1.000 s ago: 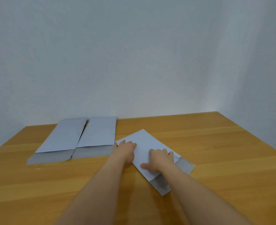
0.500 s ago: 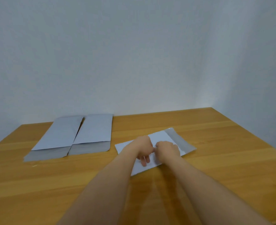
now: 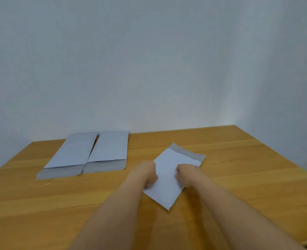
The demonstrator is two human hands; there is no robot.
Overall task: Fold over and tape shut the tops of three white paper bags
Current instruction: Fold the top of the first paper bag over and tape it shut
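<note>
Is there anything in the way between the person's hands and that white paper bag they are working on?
Nothing visible. The left hand and right hand already grip the two sides of the flat white paper bag on the wooden table. The two other white paper bags lie apart, off to the left.

I find no legible text, label, brand, number or sign anywhere in the head view. The faces of all three white paper bags (image 3: 169, 179) show blank, the wooden table (image 3: 239, 168) carries no marking, and the wall (image 3: 149, 60) behind it is bare of print.
</note>
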